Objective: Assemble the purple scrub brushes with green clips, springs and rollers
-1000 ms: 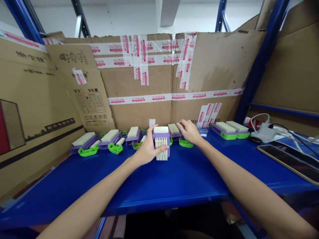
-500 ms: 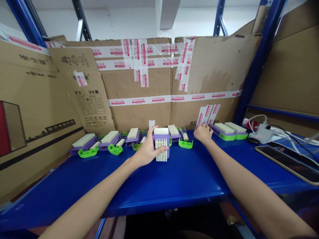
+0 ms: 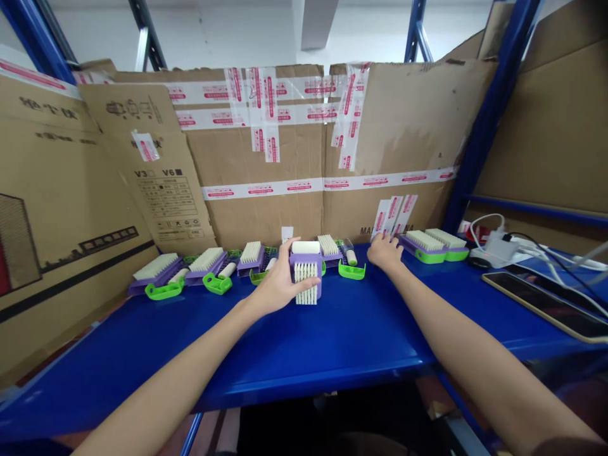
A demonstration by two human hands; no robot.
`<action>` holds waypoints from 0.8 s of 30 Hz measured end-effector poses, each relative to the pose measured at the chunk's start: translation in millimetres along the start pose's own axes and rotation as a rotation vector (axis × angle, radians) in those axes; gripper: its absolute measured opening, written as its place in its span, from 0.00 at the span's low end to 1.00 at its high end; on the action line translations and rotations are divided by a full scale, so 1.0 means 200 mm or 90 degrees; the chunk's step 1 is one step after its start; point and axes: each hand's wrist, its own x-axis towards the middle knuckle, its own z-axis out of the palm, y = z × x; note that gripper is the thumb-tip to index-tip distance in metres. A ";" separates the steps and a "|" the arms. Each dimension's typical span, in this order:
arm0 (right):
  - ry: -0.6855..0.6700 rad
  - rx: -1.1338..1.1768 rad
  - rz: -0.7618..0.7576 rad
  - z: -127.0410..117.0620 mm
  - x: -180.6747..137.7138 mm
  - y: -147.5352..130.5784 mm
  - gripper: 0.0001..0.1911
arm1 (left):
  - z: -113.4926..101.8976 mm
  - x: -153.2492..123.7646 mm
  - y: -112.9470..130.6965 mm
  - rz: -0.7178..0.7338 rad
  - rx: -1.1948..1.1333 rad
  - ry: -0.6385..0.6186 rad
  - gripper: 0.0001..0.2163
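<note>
My left hand (image 3: 275, 278) is closed around a purple brush (image 3: 306, 283) with cream bristles facing me and a white roller at its top, held upright above the blue table. My right hand (image 3: 384, 252) reaches to the back of the table, fingers curled down by the cardboard; whatever they grip is hidden. Just left of it lies a green cover (image 3: 352, 271) beside a small white roller (image 3: 351, 257). Behind the held brush rests another purple brush (image 3: 329, 246). Two finished-looking brushes with green ends (image 3: 430, 246) lie right of my right hand.
More purple brushes (image 3: 156, 268) with loose green covers (image 3: 164, 289) are lined up along the back left. Taped cardboard (image 3: 266, 221) walls off the rear. A phone (image 3: 546, 304), a white charger (image 3: 498, 250) and cables occupy the right side of the blue table (image 3: 304, 354).
The view has shifted slightly. Both hands keep nearly the same place, the left one still holding the brush.
</note>
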 end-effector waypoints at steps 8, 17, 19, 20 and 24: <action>0.016 -0.070 -0.050 -0.01 0.02 0.01 0.26 | 0.00 0.01 -0.01 0.020 0.035 0.019 0.45; -0.001 -0.098 -0.071 -0.03 0.02 0.02 0.26 | 0.00 0.01 -0.01 0.019 0.043 0.024 0.46; -0.004 -0.096 -0.065 -0.03 0.02 0.02 0.25 | 0.00 0.01 0.00 0.014 0.041 0.018 0.45; -0.004 -0.094 -0.059 -0.03 0.02 0.02 0.26 | 0.00 0.01 0.00 0.011 0.040 0.015 0.45; 0.000 -0.084 -0.040 -0.03 0.02 0.02 0.27 | 0.00 0.01 0.01 0.000 0.041 0.019 0.45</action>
